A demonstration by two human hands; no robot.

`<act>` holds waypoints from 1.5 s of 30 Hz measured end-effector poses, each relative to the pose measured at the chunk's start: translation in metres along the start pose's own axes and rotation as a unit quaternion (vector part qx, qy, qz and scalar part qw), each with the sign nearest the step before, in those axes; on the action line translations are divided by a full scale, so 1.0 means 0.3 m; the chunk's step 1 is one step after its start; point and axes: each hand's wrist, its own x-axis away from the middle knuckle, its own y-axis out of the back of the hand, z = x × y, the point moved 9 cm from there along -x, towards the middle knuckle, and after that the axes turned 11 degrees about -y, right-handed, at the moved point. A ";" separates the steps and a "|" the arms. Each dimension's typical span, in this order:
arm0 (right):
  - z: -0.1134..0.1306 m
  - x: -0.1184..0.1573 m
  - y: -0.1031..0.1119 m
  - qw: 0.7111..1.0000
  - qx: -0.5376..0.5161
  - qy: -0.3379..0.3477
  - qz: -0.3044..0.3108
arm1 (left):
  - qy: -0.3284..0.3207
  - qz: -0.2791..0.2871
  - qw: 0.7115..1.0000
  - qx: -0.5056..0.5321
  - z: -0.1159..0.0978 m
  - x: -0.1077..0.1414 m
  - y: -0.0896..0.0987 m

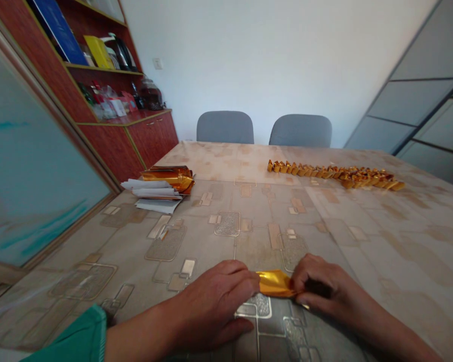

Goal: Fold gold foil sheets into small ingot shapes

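Note:
A strip of shiny gold foil paper (275, 283) lies near the front of the patterned table, stretched between my two hands. The fingers of my left hand (221, 296) are together and press on the foil's left end, the thumb resting on the tablecloth. My right hand (322, 286) pinches the right end between thumb and curled fingers. Farther back on the left is a stack of gold foil sheets (169, 174) beside white paper sheets (153, 193). Folded gold pieces (317, 171) stand in a long row at the back right.
The patterned tablecloth (226, 223) covers the large table. Two grey chairs (225, 126) stand behind its far edge, against a white wall. A red-brown cabinet (151, 138) with shelved items is at the back left, next to a glass panel (33, 166).

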 end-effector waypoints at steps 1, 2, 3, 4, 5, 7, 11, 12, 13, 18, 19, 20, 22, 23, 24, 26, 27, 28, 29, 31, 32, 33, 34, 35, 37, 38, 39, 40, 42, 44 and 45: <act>-0.005 -0.010 0.004 1.000 0.005 -0.010 -0.011 | -0.003 0.005 1.000 -0.005 -0.001 -0.003 0.000; -0.008 -0.023 0.006 1.000 0.011 -0.020 -0.021 | -0.004 0.013 1.000 -0.011 -0.002 -0.007 -0.001; -0.007 -0.038 0.007 0.999 0.020 -0.030 -0.028 | -0.005 0.021 1.000 -0.017 -0.003 -0.011 -0.003; -0.004 -0.054 0.006 0.998 0.031 -0.037 -0.032 | -0.006 0.029 0.999 -0.023 -0.005 -0.015 -0.004; 0.000 -0.069 0.006 0.998 0.044 -0.043 -0.033 | -0.008 0.036 0.999 -0.029 -0.007 -0.018 -0.005; 0.010 -0.092 0.006 0.996 0.068 -0.051 -0.034 | -0.011 0.045 0.998 -0.040 -0.011 -0.022 -0.007; 0.011 -0.109 0.005 0.993 0.084 -0.073 -0.026 | -0.011 0.051 0.997 -0.055 -0.011 -0.029 -0.008; 0.007 -0.109 0.004 0.993 0.084 -0.078 -0.024 | -0.011 0.054 0.997 -0.059 -0.010 -0.032 -0.009; 0.005 -0.110 0.003 0.993 0.084 -0.081 -0.024 | -0.012 0.058 0.996 -0.063 -0.009 -0.035 -0.011; -0.001 -0.111 0.005 0.992 0.089 -0.076 -0.040 | -0.020 0.061 0.995 -0.076 -0.006 -0.053 -0.007; -0.002 -0.111 0.005 0.992 0.088 -0.076 -0.040 | -0.022 0.056 0.995 -0.075 -0.006 -0.056 -0.005; -0.002 -0.111 0.006 0.992 0.087 -0.076 -0.040 | -0.026 0.051 0.995 -0.076 -0.008 -0.059 -0.004; 0.001 -0.112 0.006 0.992 0.092 -0.072 -0.040 | -0.038 0.046 0.994 -0.091 -0.013 -0.067 -0.007; 0.003 -0.113 0.007 0.992 0.096 -0.072 -0.039 | -0.045 0.046 0.992 -0.105 -0.017 -0.072 -0.011; 0.004 -0.114 0.008 0.992 0.099 -0.072 -0.039 | -0.051 0.047 0.990 -0.119 -0.020 -0.076 -0.018; 0.003 -0.116 0.011 0.991 0.099 -0.077 -0.038 | -0.057 0.049 0.987 -0.140 -0.022 -0.082 -0.031; 0.002 -0.117 0.013 0.992 0.096 -0.078 -0.038 | -0.060 0.048 0.986 -0.145 -0.022 -0.083 -0.036; 0.002 -0.118 0.014 0.992 0.089 -0.077 -0.036 | -0.060 0.048 0.986 -0.148 -0.020 -0.084 -0.041; 0.003 -0.119 0.014 0.993 0.081 -0.075 -0.032 | -0.059 0.047 0.986 -0.149 -0.018 -0.083 -0.044; 0.005 -0.121 0.012 0.995 0.070 -0.069 -0.024 | -0.058 0.048 0.986 -0.148 -0.015 -0.079 -0.051; 0.006 -0.121 0.012 0.995 0.069 -0.068 -0.024 | -0.057 0.049 0.986 -0.146 -0.013 -0.077 -0.053; 0.005 -0.122 0.013 0.995 0.072 -0.070 -0.027 | -0.056 0.050 0.987 -0.144 -0.012 -0.075 -0.055; 0.004 -0.122 0.013 0.994 0.077 -0.072 -0.032 | -0.057 0.050 0.987 -0.143 -0.012 -0.074 -0.057; 0.003 -0.121 0.014 0.993 0.083 -0.074 -0.039 | -0.059 0.050 0.987 -0.141 -0.013 -0.073 -0.057; 0.003 -0.121 0.013 0.992 0.085 -0.075 -0.046 | -0.058 0.048 0.987 -0.141 -0.013 -0.073 -0.057; 0.003 -0.120 0.011 0.993 0.084 -0.074 -0.046 | -0.058 0.047 0.987 -0.142 -0.013 -0.073 -0.057; 0.004 -0.120 0.010 0.993 0.083 -0.073 -0.045 | -0.056 0.046 0.987 -0.143 -0.012 -0.074 -0.057; 0.003 -0.120 0.009 0.993 0.084 -0.074 -0.044 | -0.053 0.045 0.987 -0.144 -0.011 -0.074 -0.055; 0.002 -0.121 0.009 0.992 0.087 -0.075 -0.044 | -0.050 0.043 0.988 -0.142 -0.011 -0.076 -0.052; 0.003 -0.121 0.011 0.992 0.090 -0.074 -0.045 | -0.055 0.047 0.988 -0.138 -0.015 -0.078 -0.052; 0.003 -0.122 0.010 0.992 0.091 -0.073 -0.045 | -0.057 0.049 0.988 -0.137 -0.017 -0.079 -0.053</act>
